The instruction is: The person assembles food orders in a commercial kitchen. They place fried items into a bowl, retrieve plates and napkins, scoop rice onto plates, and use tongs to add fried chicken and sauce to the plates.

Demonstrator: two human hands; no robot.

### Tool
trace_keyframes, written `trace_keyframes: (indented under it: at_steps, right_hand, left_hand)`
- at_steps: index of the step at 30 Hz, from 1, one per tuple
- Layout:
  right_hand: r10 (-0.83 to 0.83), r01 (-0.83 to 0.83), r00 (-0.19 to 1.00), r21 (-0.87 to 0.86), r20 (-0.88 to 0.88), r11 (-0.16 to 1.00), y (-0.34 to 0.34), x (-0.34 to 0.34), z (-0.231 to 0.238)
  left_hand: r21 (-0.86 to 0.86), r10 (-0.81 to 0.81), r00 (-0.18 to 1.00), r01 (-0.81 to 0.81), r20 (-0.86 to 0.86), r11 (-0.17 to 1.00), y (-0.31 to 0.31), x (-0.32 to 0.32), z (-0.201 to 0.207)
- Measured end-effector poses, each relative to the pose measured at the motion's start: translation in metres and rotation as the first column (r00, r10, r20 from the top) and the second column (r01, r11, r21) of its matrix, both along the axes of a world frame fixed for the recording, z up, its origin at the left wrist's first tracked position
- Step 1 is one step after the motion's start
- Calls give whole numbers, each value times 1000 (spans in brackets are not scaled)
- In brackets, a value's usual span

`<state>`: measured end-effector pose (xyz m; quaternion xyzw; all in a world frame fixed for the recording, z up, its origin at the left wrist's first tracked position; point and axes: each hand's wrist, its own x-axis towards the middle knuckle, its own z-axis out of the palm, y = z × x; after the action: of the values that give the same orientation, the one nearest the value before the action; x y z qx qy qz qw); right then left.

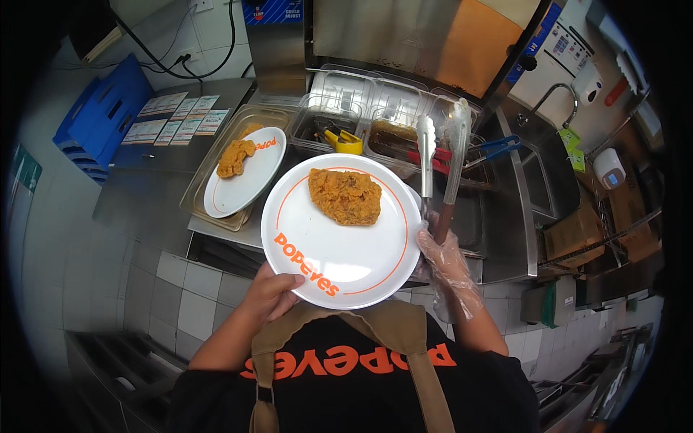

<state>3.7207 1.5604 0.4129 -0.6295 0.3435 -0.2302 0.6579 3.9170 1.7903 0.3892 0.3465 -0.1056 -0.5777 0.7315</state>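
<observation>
A white round plate with an orange ring and orange lettering is held up in front of me. On its far part lies one piece of fried chicken. My left hand is bare and grips the near-left rim, thumb on top. In a clear plastic glove, my right hand is closed round metal tongs with brown handles, jaws up. It is beside the plate's right rim; whether it also supports the plate is hidden. Farther left, a second white plate tilts over a pan, with fried chicken on it.
Behind the plate, clear food tubs hold dark sauces, with yellow-handled and blue-handled tongs. A brown-tinted pan sits under the second plate. Blue crates stand left; a sink faucet is at right.
</observation>
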Motion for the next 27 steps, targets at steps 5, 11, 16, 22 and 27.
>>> trace_keyframes:
  at_steps: [5,11,16,22,27]
  right_hand:
    - [49,-171,962,-456,-267,873,-4,-47,57]
    - [-96,-618,656,-606,-749,501,8,-46,99]
    - [-3,-671,633,-549,-775,498,-23,-41,83]
    - [280,-450,846,-327,-454,831,-30,-35,76]
    - [46,-738,428,-320,-903,594,-28,-26,100]
  left_hand:
    - [14,-12,1000,12,-5,1000,0,8,1]
    - [22,-93,995,92,35,995,-6,11,5]
    - [26,-146,988,145,45,989,-8,9,5]
    - [6,-114,993,114,-4,993,-11,8,7]
    - [41,-147,987,144,59,989,-17,6,6]
